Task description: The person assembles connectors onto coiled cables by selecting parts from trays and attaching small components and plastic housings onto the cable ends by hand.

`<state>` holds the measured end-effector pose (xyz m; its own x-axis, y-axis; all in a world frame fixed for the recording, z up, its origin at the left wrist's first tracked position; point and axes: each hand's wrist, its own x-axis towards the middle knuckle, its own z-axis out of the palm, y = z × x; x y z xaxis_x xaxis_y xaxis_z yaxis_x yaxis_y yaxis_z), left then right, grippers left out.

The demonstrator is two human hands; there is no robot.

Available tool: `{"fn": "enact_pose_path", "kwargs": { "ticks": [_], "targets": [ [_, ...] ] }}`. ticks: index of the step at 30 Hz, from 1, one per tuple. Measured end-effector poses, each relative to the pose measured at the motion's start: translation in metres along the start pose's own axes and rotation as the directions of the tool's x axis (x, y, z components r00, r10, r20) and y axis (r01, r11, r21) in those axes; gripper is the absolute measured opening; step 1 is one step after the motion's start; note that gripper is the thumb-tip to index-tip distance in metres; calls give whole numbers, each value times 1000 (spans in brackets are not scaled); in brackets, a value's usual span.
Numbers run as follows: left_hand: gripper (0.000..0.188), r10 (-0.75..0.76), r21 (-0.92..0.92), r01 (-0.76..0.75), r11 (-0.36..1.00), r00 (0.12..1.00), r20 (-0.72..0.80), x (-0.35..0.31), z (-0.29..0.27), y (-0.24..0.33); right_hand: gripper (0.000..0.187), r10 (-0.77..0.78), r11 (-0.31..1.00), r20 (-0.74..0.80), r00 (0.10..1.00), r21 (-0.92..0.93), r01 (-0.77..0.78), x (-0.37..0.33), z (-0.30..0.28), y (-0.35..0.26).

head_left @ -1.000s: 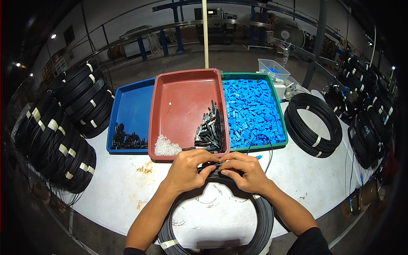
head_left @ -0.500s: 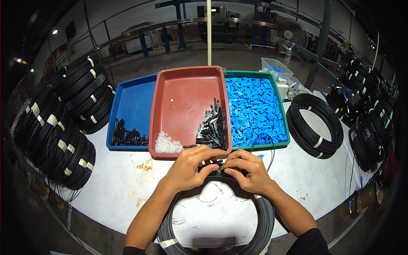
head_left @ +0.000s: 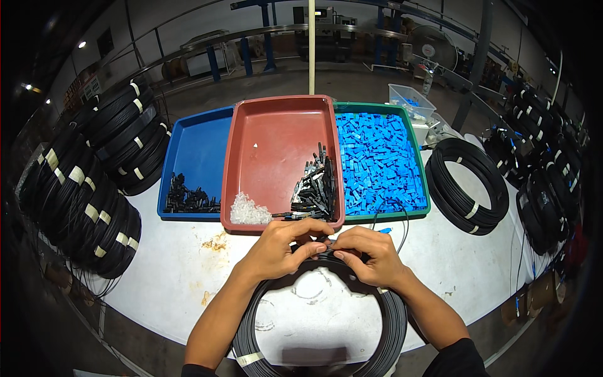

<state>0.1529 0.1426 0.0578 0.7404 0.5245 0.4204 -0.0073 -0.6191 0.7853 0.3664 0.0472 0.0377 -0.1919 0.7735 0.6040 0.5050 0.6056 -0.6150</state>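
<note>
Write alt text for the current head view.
A person's left hand and right hand are close together over the far side of a black cable coil on a white table; what they hold is too hidden to tell. Beyond, left to right, sit a blue tray, a red tray and a green tray full of blue pieces.

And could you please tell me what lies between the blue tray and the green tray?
In the head view, the red tray stands between the blue tray and the green tray.
</note>
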Motion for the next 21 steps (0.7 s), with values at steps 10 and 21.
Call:
{"fn": "enact_pose_path", "kwargs": {
  "ticks": [10,21],
  "targets": [
    [20,-17,-87,18,996,1000,13,-2,0,-4,22,-69,998,-5,998,9,69,0,0,0],
    [37,-79,-16,80,997,995,54,-3,-4,6,22,-87,996,-28,996,-10,87,-1,-2,1]
  ]
}}
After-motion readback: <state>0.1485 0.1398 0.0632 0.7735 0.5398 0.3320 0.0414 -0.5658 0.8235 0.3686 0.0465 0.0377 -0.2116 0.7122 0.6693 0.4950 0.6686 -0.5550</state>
